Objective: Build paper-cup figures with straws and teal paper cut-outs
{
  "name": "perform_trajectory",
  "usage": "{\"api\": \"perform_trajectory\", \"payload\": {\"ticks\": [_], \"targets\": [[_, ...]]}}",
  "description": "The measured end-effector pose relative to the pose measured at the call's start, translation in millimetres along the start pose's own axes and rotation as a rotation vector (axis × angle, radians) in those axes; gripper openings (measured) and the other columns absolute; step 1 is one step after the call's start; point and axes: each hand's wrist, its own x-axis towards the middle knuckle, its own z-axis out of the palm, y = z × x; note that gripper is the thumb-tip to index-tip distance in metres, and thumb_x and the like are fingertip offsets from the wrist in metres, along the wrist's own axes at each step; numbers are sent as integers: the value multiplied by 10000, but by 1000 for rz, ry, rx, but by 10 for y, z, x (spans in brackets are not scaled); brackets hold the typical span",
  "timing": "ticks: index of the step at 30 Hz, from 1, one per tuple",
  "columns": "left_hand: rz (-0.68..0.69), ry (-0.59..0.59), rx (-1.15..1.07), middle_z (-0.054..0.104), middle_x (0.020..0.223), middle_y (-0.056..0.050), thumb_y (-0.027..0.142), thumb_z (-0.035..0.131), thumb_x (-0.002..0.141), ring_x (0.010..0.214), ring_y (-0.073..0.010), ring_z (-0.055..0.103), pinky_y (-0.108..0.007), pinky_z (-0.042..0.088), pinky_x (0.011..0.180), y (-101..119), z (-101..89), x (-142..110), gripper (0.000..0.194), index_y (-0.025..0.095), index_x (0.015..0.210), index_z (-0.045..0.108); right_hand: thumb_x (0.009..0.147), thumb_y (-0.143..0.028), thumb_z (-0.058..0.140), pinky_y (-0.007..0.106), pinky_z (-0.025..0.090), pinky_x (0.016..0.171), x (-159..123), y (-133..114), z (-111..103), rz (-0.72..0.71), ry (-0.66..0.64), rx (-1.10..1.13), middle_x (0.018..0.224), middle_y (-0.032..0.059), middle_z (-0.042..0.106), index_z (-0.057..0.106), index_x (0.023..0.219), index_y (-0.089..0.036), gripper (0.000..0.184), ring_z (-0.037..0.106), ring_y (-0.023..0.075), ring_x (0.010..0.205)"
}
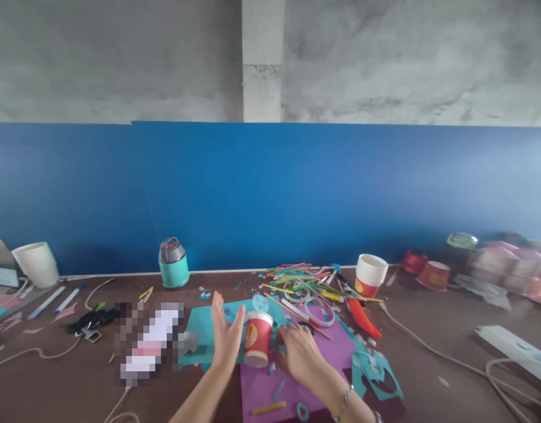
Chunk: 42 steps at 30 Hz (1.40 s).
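A red paper cup [258,338] with a yellow emblem is between my hands, over the purple paper. A small light-blue paper cutout with a drawn face [260,303] shows just above its upper end; whether it is attached I cannot tell. My left hand [227,335] is raised at the cup's left side, thumb and fingers apart, holding nothing. Beside the cup's right side, my right hand [299,351] has curled fingers; what they hold, if anything, is hidden. Under the hands lie a teal sheet [200,326] and a purple sheet [264,385].
Colourful craft sticks and pipe cleaners [301,276] are heaped behind my right hand. A white-and-red paper cup [370,273] stands farther right, near cut teal scraps [376,373]. A teal jar [174,270] stands by the blue partition [261,194]. A white cable [433,346] crosses the right side.
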Motion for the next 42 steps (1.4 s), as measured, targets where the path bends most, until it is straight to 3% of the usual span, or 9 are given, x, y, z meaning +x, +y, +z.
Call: {"api": "perform_trajectory", "payload": {"ticks": [4,7,9,12,19,29,34,37,42], "targets": [[552,-41,271,468,1337,-166,245,526,859,1283,-305,401,-541,344,1035,156,-85,-82,512,184,1343,370,663,-187,578,306,359,784,23,96,55,-37,-14,54,935,84,670,658,870,-177,222,585,245,937],[915,-217,411,577,1230,-99,110,504,841,1244,-278,444,-544,281,1071,366,-162,-187,373,230,1193,532,668,-188,595,314,355,798,24,100,67,-22,-40,66,955,91,664,657,841,-170,185,574,248,957],[1024,-322,446,638,1129,-73,56,487,828,1149,-251,520,-548,241,1083,484,-191,-261,367,236,1136,574,694,-184,582,326,354,809,14,74,51,-41,-13,67,973,96,660,648,871,-166,189,569,253,974],[1116,-578,364,673,1009,-80,26,442,823,981,-207,597,-410,429,952,546,-180,-342,434,190,1216,526,709,-166,566,338,357,830,-2,17,-1,-67,23,49,991,97,654,636,926,-164,228,565,259,994],[848,-799,532,674,1081,-99,91,448,848,964,-256,635,-409,485,874,412,-66,-346,423,240,1232,545,764,-113,515,396,367,878,-29,10,41,-39,-14,38,1074,136,632,648,963,-148,242,551,285,1038],[585,-524,257,592,1263,-126,220,527,863,1193,-290,518,-436,408,1005,336,-87,-388,424,230,1288,533,745,-202,554,264,414,659,134,102,-119,-68,315,665,701,11,597,576,692,-173,65,550,160,695],[214,-532,64,697,892,-106,352,563,853,736,-221,649,-307,515,658,398,-17,-455,304,188,1092,657,786,-293,584,231,401,544,85,-7,-130,-129,259,949,620,-19,557,572,698,-167,154,496,119,572],[72,-565,9,609,573,-28,406,552,851,519,-169,575,-254,448,512,464,13,-455,269,179,799,688,817,-272,555,241,429,588,65,-29,-136,-162,231,875,657,4,602,619,738,-163,149,538,136,616],[93,-477,-68,616,602,-28,413,624,792,547,-171,592,-235,439,503,480,-34,-426,211,207,751,647,798,-143,474,379,403,878,99,282,-238,20,371,328,983,104,659,650,949,-165,234,559,243,968]]}}
